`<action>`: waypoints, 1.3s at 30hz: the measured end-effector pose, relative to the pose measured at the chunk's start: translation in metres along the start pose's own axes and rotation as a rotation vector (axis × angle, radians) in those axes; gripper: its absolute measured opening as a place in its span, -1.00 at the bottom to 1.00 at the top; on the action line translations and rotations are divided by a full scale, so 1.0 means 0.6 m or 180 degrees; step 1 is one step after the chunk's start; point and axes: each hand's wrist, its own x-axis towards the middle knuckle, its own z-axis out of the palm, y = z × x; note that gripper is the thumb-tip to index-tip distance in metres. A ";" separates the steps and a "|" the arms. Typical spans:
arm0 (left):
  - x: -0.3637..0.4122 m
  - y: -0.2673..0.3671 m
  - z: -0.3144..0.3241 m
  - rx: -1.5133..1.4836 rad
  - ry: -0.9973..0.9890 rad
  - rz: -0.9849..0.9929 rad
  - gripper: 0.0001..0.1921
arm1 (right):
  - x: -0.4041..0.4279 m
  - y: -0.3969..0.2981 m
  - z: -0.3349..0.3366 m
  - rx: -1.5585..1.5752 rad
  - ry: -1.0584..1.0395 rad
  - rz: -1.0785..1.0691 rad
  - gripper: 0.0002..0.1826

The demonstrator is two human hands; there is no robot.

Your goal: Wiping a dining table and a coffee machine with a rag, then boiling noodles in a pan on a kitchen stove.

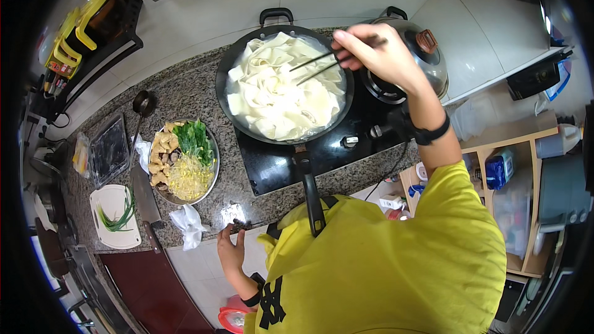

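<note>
My right hand (371,51) holds a pair of dark chopsticks (315,68) above a black wok (221,88). Their tips reach over wide, flat white noodles (278,74), heaped in pale cloudy liquid; bright glare washes out the middle of the heap. The wok stands on a black glass gas hob (274,169), its long handle (312,199) pointing towards my body. Down at the counter's front edge, my left hand (232,250) has thumb and fingers apart and holds nothing visible. A small dark patch by its fingertips cannot be made out.
Left of the hob sits a metal plate (216,171) of bean sprouts, greens and browned pieces. Beside it are a cleaver (143,192), a white cutting board (132,236) with green stalks, a ladle (143,103) and crumpled white plastic (188,227). A domed lid (434,67) covers the right burner.
</note>
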 end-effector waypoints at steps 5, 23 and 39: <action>0.002 0.003 0.004 0.0057 -0.0021 -0.0013 -0.58 | -0.072 0.004 0.015 -0.0419 -0.1272 -0.1264 -0.85; 0.004 0.026 -0.007 0.0091 -0.0133 -0.0025 -0.56 | 0.028 0.166 0.083 -0.1527 -0.0966 -0.1339 -0.82; 0.000 0.022 0.011 -0.0021 -0.0089 -0.0147 -0.54 | 0.127 0.105 -0.058 -0.0859 -0.0077 -0.0403 -0.70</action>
